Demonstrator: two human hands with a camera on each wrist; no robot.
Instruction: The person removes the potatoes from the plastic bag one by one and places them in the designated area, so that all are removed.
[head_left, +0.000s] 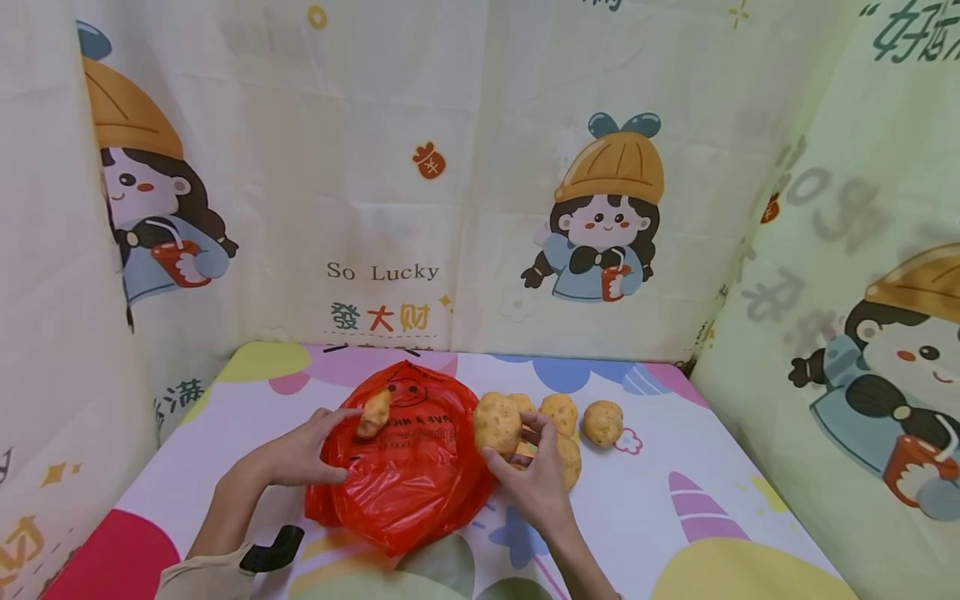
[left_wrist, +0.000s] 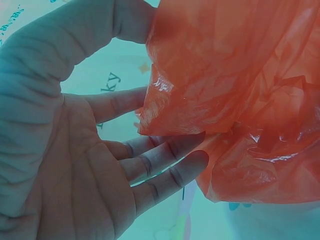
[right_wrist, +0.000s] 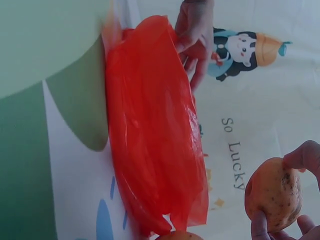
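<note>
A red plastic bag [head_left: 405,492] with black print lies on the table, its mouth spread wide. At its left side my left hand [head_left: 300,450] has its thumb and fingers spread, with relaxed fingertips right at the plastic in the left wrist view. A tan, knobby, elongated lump [head_left: 373,414] shows within the bag's outline near those fingers. My right hand [head_left: 536,475] pinches a round potato [head_left: 497,423] between thumb and fingers, held up by the bag's right edge. In the right wrist view, dark specks mark this held potato [right_wrist: 274,195].
Several more potatoes sit right of the bag, partly hidden behind my right hand; one potato [head_left: 603,423] stands farthest right. A colourful printed cloth [head_left: 615,533] covers the table. Cartoon-printed curtains [head_left: 480,208] enclose the back and both sides.
</note>
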